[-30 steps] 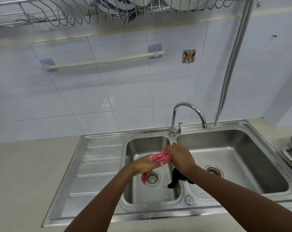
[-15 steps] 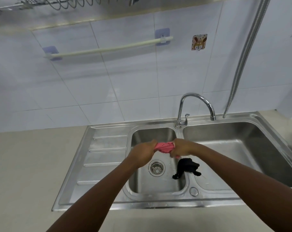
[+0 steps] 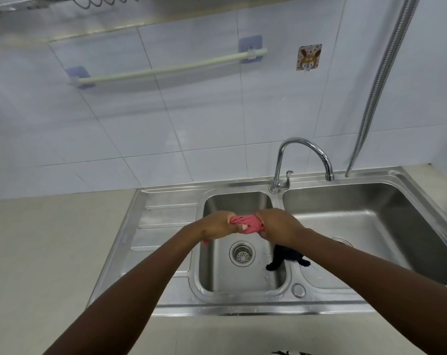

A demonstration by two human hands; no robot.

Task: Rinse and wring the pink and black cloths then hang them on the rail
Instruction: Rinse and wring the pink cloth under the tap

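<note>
The pink cloth is twisted into a tight roll above the left sink basin. My left hand grips its left end and my right hand grips its right end; a small pink tail shows under my left wrist. The black cloth lies draped over the divider between the two basins, partly hidden by my right forearm. The white rail is fixed to the tiled wall above, with nothing on it.
The chrome faucet arches over the right basin with no water visible. A metal hose hangs at the right. The drainboard lies left of the basins. A dish rack sits overhead, and a sticker hook beside the rail.
The pink cloth went from loosely bunched with a hanging end to a tight twist between both hands. The camera view tilted up slightly, showing more wall.
</note>
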